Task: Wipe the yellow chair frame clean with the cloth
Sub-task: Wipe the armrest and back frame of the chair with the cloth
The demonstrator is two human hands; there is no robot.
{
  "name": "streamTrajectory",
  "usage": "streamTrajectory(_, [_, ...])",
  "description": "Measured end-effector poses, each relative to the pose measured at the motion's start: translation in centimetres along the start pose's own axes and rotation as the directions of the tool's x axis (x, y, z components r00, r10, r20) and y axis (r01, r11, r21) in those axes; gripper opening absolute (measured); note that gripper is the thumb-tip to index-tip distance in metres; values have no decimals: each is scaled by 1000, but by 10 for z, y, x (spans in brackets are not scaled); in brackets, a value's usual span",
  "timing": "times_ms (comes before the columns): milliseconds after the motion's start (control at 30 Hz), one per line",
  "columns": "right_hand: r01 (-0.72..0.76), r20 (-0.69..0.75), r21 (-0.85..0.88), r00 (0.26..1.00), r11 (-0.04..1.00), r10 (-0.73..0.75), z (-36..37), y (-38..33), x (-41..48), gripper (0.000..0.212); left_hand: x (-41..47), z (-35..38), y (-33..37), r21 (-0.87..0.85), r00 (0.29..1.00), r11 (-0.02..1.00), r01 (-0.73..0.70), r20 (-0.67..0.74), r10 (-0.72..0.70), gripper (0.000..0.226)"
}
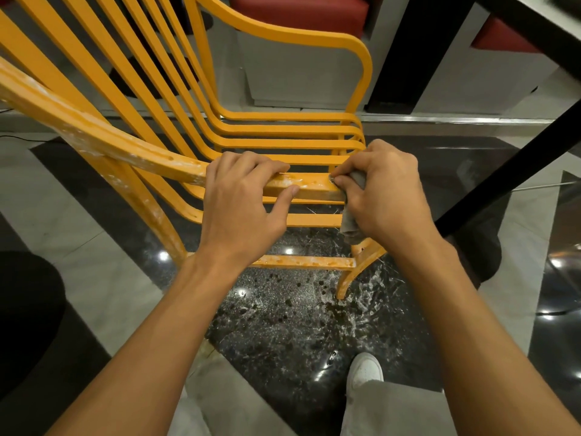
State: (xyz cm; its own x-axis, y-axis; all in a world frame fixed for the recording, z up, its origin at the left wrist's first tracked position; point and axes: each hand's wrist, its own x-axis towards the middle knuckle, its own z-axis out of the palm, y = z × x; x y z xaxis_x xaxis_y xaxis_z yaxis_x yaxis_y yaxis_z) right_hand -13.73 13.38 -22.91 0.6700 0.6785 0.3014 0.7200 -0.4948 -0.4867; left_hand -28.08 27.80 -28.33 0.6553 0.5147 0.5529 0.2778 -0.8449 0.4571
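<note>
1. Two hands meet on the near rail of the yellow chair frame (pixel 314 220), which fills the left and middle of the view; its slatted back runs out of the picture at the top left, so its full shape is cut off.
2. The cloth (pixel 349 222), grey, is mostly hidden inside the right hand (pixel 383 190); only a fold by the knuckles and a tail hanging below the palm show; the fingers are clamped on it and press it against the rail's right end.
3. The left hand (pixel 242 199) grips the same rail just beside it; the fingers curl over the top and the thumb lies along the near face; the rail under the palm is covered.
4. White smears and spots mark the near rail, the left leg and the low crossbar.
5. Below lies a dark speckled floor (pixel 283 325) with pale streaks; a white shoe (pixel 364 369) stands on it near the right.
6. A black leg (pixel 503 171) slants across the right; red cushions (pixel 298 11) sit far behind; a dark shape (pixel 25 309) at the left is hard to make out.
</note>
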Motion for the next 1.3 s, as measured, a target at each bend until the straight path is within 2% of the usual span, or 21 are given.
streamTrajectory(133, [-21,116,55,993,998,14,-10,5,3,5,-1,-2,-3,12,1000,1000,-2,8,2,37])
streamTrajectory(200, [-45,90,46,995,998,41,-12,7,4,6,0,-2,-3,9,1000,1000,3,9,-3,37])
streamTrajectory(300, [22,-7,-23,1000,999,-22,1,-2,0,7,0,-1,-2,10,1000,1000,6,10,-6,37])
streamTrajectory(400, [84,54,10,995,996,-85,5,-4,-1,8,0,-1,-2,8,1000,1000,0,14,0,35])
streamTrajectory(467, [47,108,31,993,998,-50,-2,1,2,6,-1,-3,-3,2,1000,1000,-2,16,2,35])
streamTrajectory(567, [1,35,7,999,1000,-1,-4,4,3,6,-1,-4,-6,6,1000,1000,-1,15,1,36])
streamTrajectory(633, [27,7,-2,1000,1000,-27,3,-2,1,7,-1,-5,-6,13,1000,1000,-3,12,3,36])
streamTrajectory(733, [69,91,50,993,996,-73,5,-5,0,6,-1,-6,-7,19,1000,1000,-5,12,5,36])
streamTrajectory(800, [21,134,65,991,998,-30,-2,-2,3,6,-1,-6,-9,18,1000,1000,-2,14,2,36])
streamTrajectory(867, [-12,102,48,995,999,7,-4,1,6,5,-1,-6,-9,17,1000,1000,2,16,-2,36])
streamTrajectory(967, [35,11,24,999,999,-35,7,-6,3,5,-1,-7,-9,22,1000,1000,1,19,-1,36])
streamTrajectory(1067, [97,65,32,993,995,-99,10,-10,2,8,-2,-7,-9,24,1000,1000,1,23,-1,35])
streamTrajectory(1167, [30,140,49,989,998,-36,-1,-4,7,5,-1,-9,-9,27,1000,1000,7,20,-8,36])
streamTrajectory(1300, [53,27,-11,998,999,-53,6,-9,4,6,-1,-10,-9,36,1000,999,6,11,-6,36])
